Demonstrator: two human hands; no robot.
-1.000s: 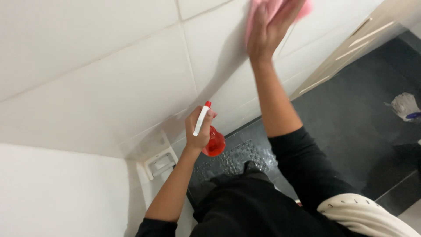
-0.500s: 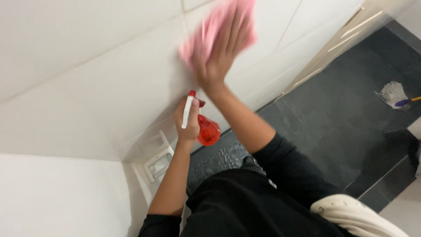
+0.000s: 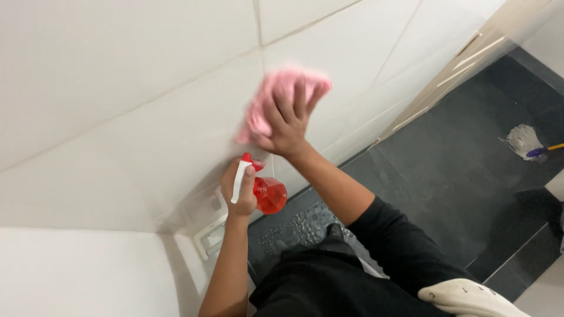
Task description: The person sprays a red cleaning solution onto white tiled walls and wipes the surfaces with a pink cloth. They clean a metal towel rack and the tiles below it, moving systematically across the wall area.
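Pink cloth (image 3: 276,94) blurred, half hidden under right hand (image 3: 288,126).

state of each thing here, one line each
pink cloth: bunched, pressed flat to the wall tile under the right hand
red spray bottle: upright, gripped in the left hand, not touching the wall
mop: lying on the dark floor
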